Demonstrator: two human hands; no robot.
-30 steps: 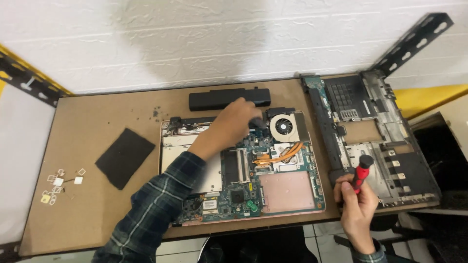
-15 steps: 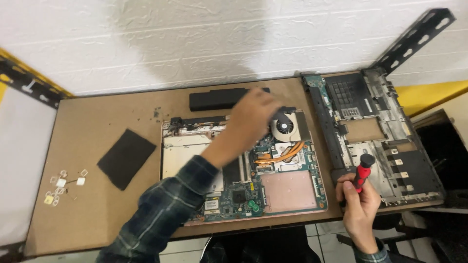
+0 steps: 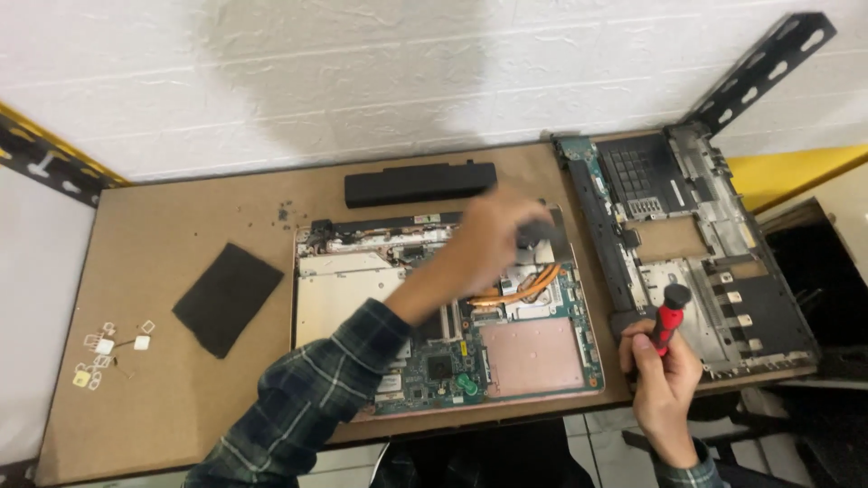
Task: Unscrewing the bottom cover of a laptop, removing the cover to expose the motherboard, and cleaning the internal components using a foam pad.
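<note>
An opened laptop base lies in the middle of the brown table, its circuit board, orange heat pipes and silver drive bay exposed. My left hand, blurred by motion, reaches across the board and sits over the dark cooling fan at the base's far right corner. Whether its fingers grip the fan is unclear. My right hand is at the table's front edge, closed around a red and black screwdriver held upright.
A black battery bar lies behind the base. The removed top case rests at the right. A black square pad and several small loose parts lie at the left. Black perforated brackets flank the white wall.
My left hand has slid right along the far edge of the board and now covers the fan. The right hand with the screwdriver has stayed in place.
</note>
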